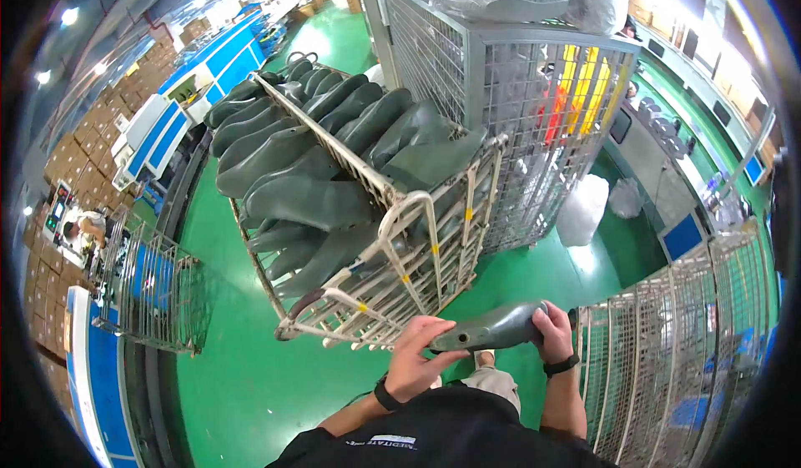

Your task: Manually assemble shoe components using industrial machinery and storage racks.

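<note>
A dark green shoe last [494, 327] is held level in front of my body, with a round hole visible near its left end. My left hand [420, 349] is closed on that left end, thumb below and fingers above. At the other end my right hand [554, 333] grips the last, thumb on the near face. Beyond my hands stands a cream metal rack cart [392, 289], piled with several similar shoe lasts [310, 203] in two rows split by a central rail. The undersides of most of the piled lasts are hidden.
A grey wire cage [534, 147] with plastic-wrapped bundles on top adjoins the cart. Another wire cart [667, 347] stands close at my right, and a smaller rack [146, 280] is at the left. White plastic bags [584, 209] rest on the green floor [229, 376].
</note>
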A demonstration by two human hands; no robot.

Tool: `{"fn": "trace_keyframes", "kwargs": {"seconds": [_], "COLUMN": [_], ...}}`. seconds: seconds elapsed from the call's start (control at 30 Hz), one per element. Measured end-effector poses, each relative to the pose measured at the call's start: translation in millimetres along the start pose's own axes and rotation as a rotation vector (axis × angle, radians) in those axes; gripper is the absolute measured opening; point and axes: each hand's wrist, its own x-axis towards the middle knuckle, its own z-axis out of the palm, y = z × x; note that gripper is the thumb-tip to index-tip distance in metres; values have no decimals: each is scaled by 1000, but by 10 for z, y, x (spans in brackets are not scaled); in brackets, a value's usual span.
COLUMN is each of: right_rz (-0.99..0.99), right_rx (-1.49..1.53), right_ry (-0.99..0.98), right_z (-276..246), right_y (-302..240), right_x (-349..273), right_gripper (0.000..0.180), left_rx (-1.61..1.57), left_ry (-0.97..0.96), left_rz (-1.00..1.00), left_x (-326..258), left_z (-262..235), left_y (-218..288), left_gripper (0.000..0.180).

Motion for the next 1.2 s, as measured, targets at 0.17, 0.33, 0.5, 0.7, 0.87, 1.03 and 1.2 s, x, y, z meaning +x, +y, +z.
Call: {"fn": "trace_keyframes", "kwargs": {"seconds": [0.17,0.33,0.5,0.7,0.87,1.03,1.2], "right_rz": [-111,-266,-472,-498,-219,-194,-59], "right_rx": [-19,-60,-152,-293,-357,-578,-346], "right_ry": [-129,-255,-261,-280,-732,-664,-749], "right_z": [205,391,715,1256,1728,1920,1990], "right_y": [-806,-1628,-2215,-2531,-2559,-2203,-2164], "right_x": [927,1801,2464,3153,3779,3999,3952], "right_gripper": [45,47,47,42,43,57,60], "left_rx": [-130,-467,-189,-229,-172,-119,-100], "left_ry": [302,388,460,676,624,551,488], "left_rz": [83,37,-414,-597,-642,-713,-714], "left_x": [617,1086,927,874,879,874,781], "left_z": [162,205,194,99,15,-111,-229], "left_y": [36,191,-58,-269,-368,-478,-571], "left_gripper": [68,67,29,20,20,22,21]}}
